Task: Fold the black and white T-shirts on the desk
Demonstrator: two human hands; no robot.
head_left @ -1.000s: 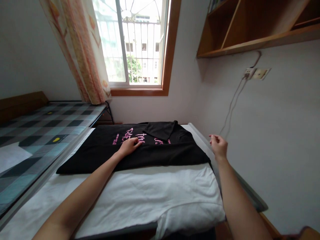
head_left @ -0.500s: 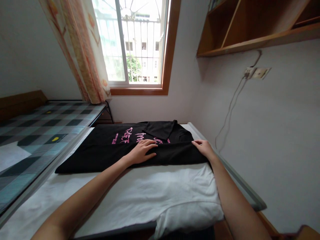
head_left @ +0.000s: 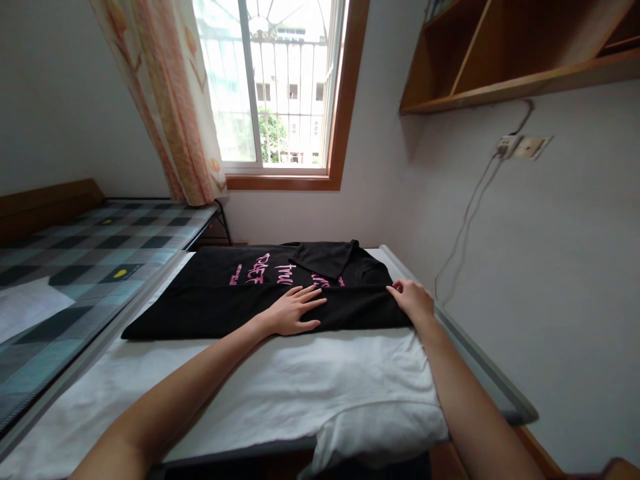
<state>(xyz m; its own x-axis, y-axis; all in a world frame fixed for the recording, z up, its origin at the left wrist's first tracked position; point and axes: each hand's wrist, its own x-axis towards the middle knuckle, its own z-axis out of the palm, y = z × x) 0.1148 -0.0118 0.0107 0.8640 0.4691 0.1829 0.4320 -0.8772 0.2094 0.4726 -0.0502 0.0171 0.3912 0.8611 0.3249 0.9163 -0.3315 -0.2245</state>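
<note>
A black T-shirt (head_left: 210, 313) with pink lettering lies crosswise, its near side folded over part of the print. One sleeve is turned in on top near the collar. My left hand (head_left: 295, 310) rests flat on the folded strip, fingers spread. At the collar end, my right hand (head_left: 413, 299) pinches the folded edge between thumb and fingers. Beneath the black shirt, a white T-shirt (head_left: 280, 380) is spread out, with its sleeve hanging over the near edge.
The table's grey rim (head_left: 480, 360) runs along the right wall. To the left stands a bed with a checked cover (head_left: 150, 247) and a white paper (head_left: 30, 307) on it. A wooden shelf (head_left: 450, 100) overhangs at upper right; cables (head_left: 467, 213) hang from a socket.
My left hand has slid slightly toward me and lies flatter on the folded strip, fingers more spread. My right hand keeps its pinch at the collar end. The view has shifted slightly.
</note>
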